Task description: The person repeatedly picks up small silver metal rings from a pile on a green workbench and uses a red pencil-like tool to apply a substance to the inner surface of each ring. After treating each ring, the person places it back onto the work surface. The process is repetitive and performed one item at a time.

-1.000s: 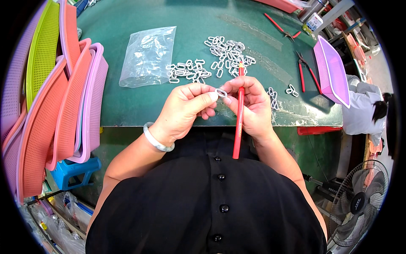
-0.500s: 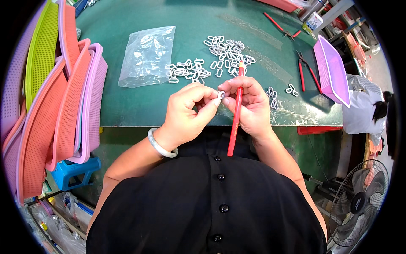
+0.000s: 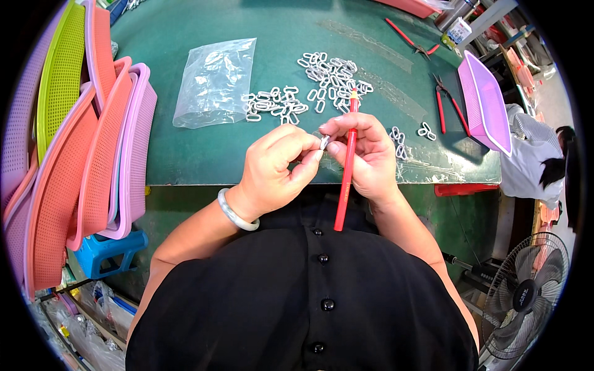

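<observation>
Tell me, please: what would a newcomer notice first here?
Probably the red pencil slanting through the right hand, near the centre. Beside it, the left hand pinches a small metal piece. Then come the colourful baskets crowding the left edge and the pale links heaped on the green table.

Bright light whitens the metal link [image 3: 324,143] in the grip. Beyond it leftward, glare streaks the clear plastic bag [image 3: 213,80]; right of the grip, shadow darkens the tabletop [image 3: 272,52] by the lilac basket [image 3: 486,105]. Far left, distortion bows the perforated baskets [image 3: 62,191].
</observation>
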### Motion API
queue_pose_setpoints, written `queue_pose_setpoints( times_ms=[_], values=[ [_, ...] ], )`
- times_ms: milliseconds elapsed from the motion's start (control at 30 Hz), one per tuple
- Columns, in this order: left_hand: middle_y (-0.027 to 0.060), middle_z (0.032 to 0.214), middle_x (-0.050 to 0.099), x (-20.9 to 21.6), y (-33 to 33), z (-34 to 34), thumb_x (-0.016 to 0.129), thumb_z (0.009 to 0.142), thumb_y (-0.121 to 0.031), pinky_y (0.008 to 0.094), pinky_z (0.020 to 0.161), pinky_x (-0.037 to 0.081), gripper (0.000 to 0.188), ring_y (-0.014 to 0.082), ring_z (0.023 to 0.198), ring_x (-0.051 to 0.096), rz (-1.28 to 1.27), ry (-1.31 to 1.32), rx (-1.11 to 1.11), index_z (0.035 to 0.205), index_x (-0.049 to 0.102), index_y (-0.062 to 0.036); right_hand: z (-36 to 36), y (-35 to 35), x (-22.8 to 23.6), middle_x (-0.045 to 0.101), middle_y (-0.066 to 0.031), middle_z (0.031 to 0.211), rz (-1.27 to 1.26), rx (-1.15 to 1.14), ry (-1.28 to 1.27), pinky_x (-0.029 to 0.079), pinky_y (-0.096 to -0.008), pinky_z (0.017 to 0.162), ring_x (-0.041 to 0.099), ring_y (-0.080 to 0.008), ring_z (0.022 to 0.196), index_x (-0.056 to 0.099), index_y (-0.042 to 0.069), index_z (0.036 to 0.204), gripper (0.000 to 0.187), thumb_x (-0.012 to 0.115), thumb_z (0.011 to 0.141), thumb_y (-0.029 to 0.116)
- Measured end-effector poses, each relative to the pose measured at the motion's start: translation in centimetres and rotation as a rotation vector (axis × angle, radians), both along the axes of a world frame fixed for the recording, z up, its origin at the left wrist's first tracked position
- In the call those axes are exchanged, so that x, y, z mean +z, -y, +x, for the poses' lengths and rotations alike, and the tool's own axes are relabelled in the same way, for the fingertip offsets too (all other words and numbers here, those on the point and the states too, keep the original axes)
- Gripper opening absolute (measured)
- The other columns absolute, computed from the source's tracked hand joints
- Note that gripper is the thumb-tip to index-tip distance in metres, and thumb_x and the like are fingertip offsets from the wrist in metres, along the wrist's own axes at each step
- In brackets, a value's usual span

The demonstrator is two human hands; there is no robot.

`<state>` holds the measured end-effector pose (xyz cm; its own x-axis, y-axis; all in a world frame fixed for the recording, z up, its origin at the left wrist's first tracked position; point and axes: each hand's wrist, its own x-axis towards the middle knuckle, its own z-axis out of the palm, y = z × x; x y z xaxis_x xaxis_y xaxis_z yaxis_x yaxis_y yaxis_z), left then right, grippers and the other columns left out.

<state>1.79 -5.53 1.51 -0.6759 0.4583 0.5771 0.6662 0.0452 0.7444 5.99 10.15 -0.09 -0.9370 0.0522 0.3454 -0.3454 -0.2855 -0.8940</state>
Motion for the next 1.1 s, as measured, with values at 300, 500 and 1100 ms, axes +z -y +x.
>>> queue_pose_setpoints(
  times_ms=[300, 500, 1100],
  values=[
    [0.0061, 0.067, 0.052, -0.03, 0.12, -0.06, 0.062, 0.069, 0.002, 0.024, 0.049, 0.042, 0.01, 0.0144, 0.055, 0.051, 0.004, -0.028, -0.009, 0.077, 0.058, -0.0009, 0.19, -0.15, 0.19, 0.056, -0.0051, 0.094, 0.067, -0.063, -0.061, 0.044, -0.0245, 0.077, 0.053, -0.0105, 0.088, 0.051, 0.003, 0.101, 0.028, 0.053, 0.076, -0.012],
    [0.0064, 0.068, 0.052, 0.09, 0.14, -0.09, 0.062, 0.069, 0.002, 0.024, 0.049, 0.042, 0.009, 0.0144, 0.056, 0.052, 0.008, -0.017, -0.01, 0.077, 0.058, -0.0004, 0.28, -0.31, 0.22, 0.055, -0.0102, 0.097, 0.235, -0.113, -0.149, 0.046, -0.0262, 0.078, 0.056, -0.0146, 0.09, 0.049, 0.002, 0.101, 0.031, 0.052, 0.074, -0.015],
    [0.0083, 0.069, 0.053, -0.45, 0.4, -0.52, 0.062, 0.067, 0.003, 0.0278, 0.049, 0.041, 0.013, 0.0198, 0.056, 0.052, -0.042, -0.093, 0.034, 0.079, 0.059, -0.0007, 0.32, -0.35, 0.5, 0.055, -0.0107, 0.097, 0.315, -0.137, -0.209, 0.046, -0.0255, 0.077, 0.056, -0.0134, 0.089, 0.048, 0.001, 0.101, 0.033, 0.053, 0.073, -0.017]
  ],
)
